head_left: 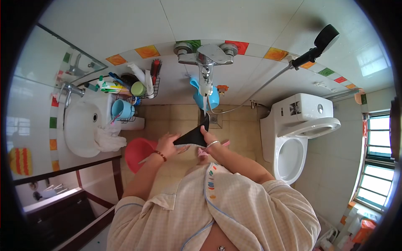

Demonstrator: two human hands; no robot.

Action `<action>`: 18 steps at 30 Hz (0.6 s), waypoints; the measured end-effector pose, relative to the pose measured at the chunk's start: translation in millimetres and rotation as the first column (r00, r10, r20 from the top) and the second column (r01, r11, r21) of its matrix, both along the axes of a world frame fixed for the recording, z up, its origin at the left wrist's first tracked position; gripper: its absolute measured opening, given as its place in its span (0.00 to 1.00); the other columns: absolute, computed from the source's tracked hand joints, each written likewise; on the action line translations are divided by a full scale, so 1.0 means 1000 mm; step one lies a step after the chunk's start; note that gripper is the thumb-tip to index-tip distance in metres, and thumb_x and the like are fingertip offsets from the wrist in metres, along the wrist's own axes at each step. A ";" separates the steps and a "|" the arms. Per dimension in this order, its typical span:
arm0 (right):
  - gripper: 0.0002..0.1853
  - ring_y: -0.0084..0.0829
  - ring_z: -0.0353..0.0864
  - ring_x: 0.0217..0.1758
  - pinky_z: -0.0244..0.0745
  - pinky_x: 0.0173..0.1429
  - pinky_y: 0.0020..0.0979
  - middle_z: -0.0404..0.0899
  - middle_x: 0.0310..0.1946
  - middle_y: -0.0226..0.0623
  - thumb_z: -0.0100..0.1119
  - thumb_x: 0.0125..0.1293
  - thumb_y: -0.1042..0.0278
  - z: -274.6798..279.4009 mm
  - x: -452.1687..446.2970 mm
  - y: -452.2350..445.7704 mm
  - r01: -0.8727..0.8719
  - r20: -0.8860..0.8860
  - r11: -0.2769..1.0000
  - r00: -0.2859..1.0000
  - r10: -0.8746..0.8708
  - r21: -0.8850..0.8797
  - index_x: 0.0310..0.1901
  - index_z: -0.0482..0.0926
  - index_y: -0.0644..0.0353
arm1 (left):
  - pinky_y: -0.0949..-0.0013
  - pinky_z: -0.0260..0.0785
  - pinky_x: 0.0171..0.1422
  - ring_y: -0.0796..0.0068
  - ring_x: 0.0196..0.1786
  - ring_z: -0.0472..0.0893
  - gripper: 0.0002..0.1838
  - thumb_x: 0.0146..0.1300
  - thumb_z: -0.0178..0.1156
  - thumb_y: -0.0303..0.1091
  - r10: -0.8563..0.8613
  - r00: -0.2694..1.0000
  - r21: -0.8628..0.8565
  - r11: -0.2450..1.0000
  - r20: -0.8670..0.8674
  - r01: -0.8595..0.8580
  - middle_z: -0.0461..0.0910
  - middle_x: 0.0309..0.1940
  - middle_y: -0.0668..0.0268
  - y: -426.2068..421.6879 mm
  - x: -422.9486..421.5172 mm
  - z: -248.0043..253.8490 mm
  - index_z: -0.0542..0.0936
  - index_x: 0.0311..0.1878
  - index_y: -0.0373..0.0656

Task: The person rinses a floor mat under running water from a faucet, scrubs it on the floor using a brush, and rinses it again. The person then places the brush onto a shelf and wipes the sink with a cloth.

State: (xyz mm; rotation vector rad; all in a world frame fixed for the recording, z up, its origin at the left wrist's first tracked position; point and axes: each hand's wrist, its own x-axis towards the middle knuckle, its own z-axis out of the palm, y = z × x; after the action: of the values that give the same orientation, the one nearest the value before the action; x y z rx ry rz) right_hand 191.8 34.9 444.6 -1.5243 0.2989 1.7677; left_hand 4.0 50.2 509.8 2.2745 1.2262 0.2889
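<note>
Both my hands hold a black, roughly triangular piece [191,138] with a pale lower edge; its kind is unclear. My left hand [168,146] grips its left end, fingers partly hidden. On its right side, my right hand [208,137] is closed with the thumb on top. The upper tip of the piece lies under a chrome faucet [206,75] on the wall, where a thin stream of water [204,103] comes down. A blue jug [211,99] hangs behind the spout.
A pink-red basin [140,154] stands on the floor by my left arm. Left is a white sink [81,123] with a white cloth [109,139], beside a wire rack [151,90] of toiletries. To the right is a toilet [293,138], with a shower hose [261,81] along the wall.
</note>
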 end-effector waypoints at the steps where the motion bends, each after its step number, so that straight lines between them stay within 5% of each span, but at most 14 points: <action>1: 0.32 0.35 0.78 0.33 0.73 0.36 0.37 0.77 0.40 0.43 0.60 0.55 0.47 -0.003 -0.004 0.002 -0.028 0.045 0.999 0.999 0.027 0.040 0.50 0.72 0.70 | 0.61 0.69 0.47 0.55 0.45 0.75 0.30 0.47 0.63 0.42 -0.015 0.977 -0.118 0.993 -0.214 -0.011 0.75 0.44 0.53 0.003 -0.010 -0.004 0.71 0.56 0.47; 3: 0.34 0.36 0.78 0.34 0.73 0.36 0.37 0.77 0.40 0.44 0.59 0.55 0.45 -0.009 -0.010 0.013 -0.051 0.092 0.995 0.995 0.043 0.080 0.50 0.71 0.71 | 0.61 0.70 0.46 0.54 0.43 0.77 0.31 0.48 0.63 0.43 -0.066 0.979 -0.241 0.970 -0.194 0.018 0.76 0.43 0.51 0.007 -0.018 -0.014 0.70 0.57 0.46; 5: 0.37 0.36 0.78 0.36 0.73 0.38 0.36 0.76 0.42 0.45 0.59 0.54 0.43 0.009 -0.012 0.037 -0.199 0.371 0.980 0.909 0.190 -0.016 0.52 0.69 0.73 | 0.60 0.71 0.46 0.55 0.41 0.77 0.29 0.46 0.64 0.41 -0.005 0.977 0.019 1.000 -0.212 0.010 0.76 0.41 0.51 0.010 -0.013 -0.004 0.71 0.55 0.46; 7: 0.33 0.37 0.79 0.35 0.74 0.37 0.37 0.77 0.39 0.45 0.60 0.53 0.45 0.034 -0.009 0.043 -0.139 0.411 0.990 0.902 0.130 -0.010 0.47 0.73 0.72 | 0.60 0.71 0.46 0.55 0.41 0.77 0.27 0.47 0.62 0.38 -0.002 0.980 0.035 0.999 -0.197 0.009 0.77 0.41 0.52 0.018 -0.013 -0.001 0.72 0.54 0.47; 10: 0.21 0.37 0.80 0.28 0.76 0.29 0.39 0.78 0.32 0.43 0.61 0.55 0.55 0.022 -0.002 0.017 -0.032 0.002 0.991 0.999 0.032 0.133 0.38 0.73 0.68 | 0.60 0.70 0.45 0.55 0.42 0.77 0.24 0.49 0.57 0.31 -0.097 0.977 -0.011 0.995 -0.191 0.097 0.77 0.41 0.53 0.023 -0.026 0.010 0.72 0.53 0.46; 11: 0.21 0.37 0.80 0.28 0.76 0.29 0.39 0.78 0.32 0.43 0.61 0.55 0.55 0.020 -0.004 0.006 -0.029 0.006 0.990 1.000 0.028 0.136 0.38 0.73 0.68 | 0.60 0.70 0.45 0.55 0.42 0.77 0.23 0.49 0.54 0.27 -0.192 0.960 -0.074 0.981 -0.203 0.180 0.77 0.41 0.54 0.022 -0.034 0.014 0.72 0.53 0.45; 13: 0.15 0.38 0.79 0.28 0.77 0.29 0.43 0.78 0.32 0.41 0.56 0.59 0.61 0.014 -0.009 -0.010 -0.136 -0.265 0.984 0.951 0.163 0.116 0.40 0.71 0.64 | 0.58 0.70 0.45 0.54 0.42 0.77 0.24 0.47 0.52 0.24 -0.219 0.955 -0.098 0.974 -0.198 0.203 0.77 0.41 0.55 0.020 -0.045 0.011 0.73 0.52 0.45; 16: 0.10 0.38 0.79 0.28 0.78 0.28 0.44 0.77 0.30 0.38 0.51 0.62 0.64 -0.022 -0.011 0.017 -0.027 -0.192 0.997 0.981 0.039 0.068 0.41 0.69 0.59 | 0.57 0.70 0.44 0.53 0.40 0.77 0.22 0.47 0.50 0.22 -0.186 0.967 -0.051 0.982 -0.172 0.180 0.78 0.39 0.55 0.024 -0.033 -0.002 0.75 0.49 0.44; 18: 0.08 0.37 0.77 0.27 0.78 0.30 0.42 0.75 0.28 0.38 0.50 0.61 0.64 -0.054 -0.004 0.050 0.086 -0.396 0.996 0.914 -0.087 -0.021 0.39 0.69 0.57 | 0.57 0.70 0.43 0.54 0.39 0.77 0.20 0.48 0.51 0.24 -0.139 0.979 0.023 0.989 -0.150 0.144 0.78 0.39 0.55 0.040 -0.023 -0.021 0.75 0.48 0.43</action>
State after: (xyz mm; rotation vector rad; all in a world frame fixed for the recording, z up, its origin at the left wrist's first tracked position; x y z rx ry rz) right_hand 188.2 85.3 390.5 -1.1223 0.5615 1.9963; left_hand -19.5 90.3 488.8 2.4344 1.1306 0.0900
